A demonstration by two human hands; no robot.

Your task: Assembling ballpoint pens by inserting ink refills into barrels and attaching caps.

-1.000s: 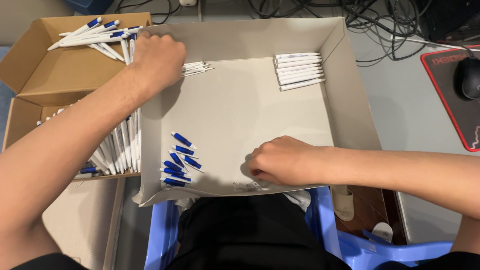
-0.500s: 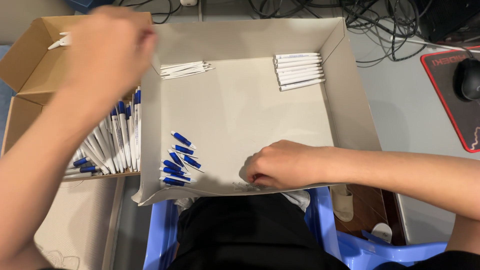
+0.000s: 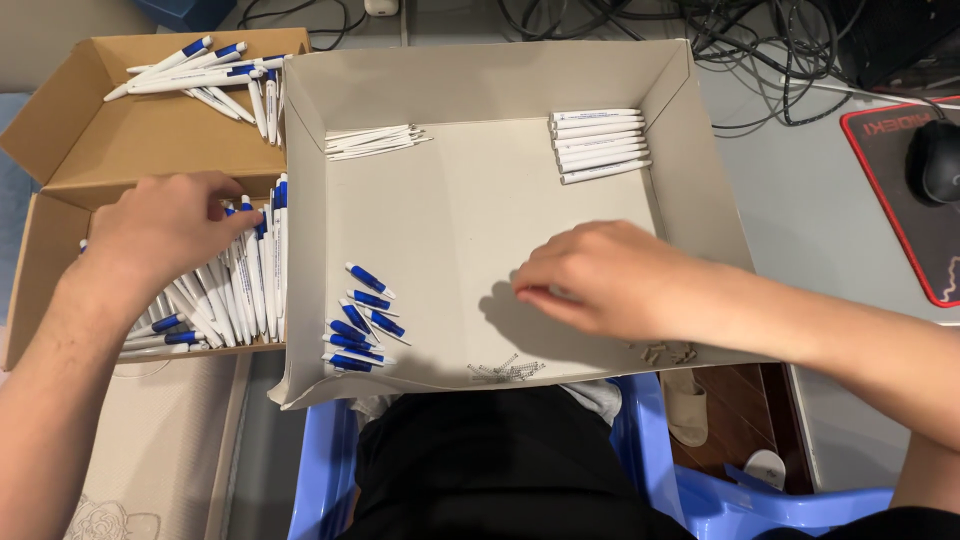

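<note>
Head view looked down on a shallow white cardboard tray [image 3: 480,75] resting over the person's lap, with a brown cardboard box [image 3: 60,150] just beside it on the left. The left hand [image 3: 165,230] lay in the box on a heap of white and blue pens [image 3: 240,285], fingers curled onto them; whether it had gripped one could not be told. The right hand [image 3: 600,275] hovered low over the middle of the tray floor, fingers bent and drawn together, nothing visible in them. Inside the tray were blue pen caps [image 3: 358,318] near the left wall, thin white pen parts [image 3: 375,142] at the back left, white barrels [image 3: 600,143] stacked at the back right, and small springs [image 3: 505,371] by the front edge.
</note>
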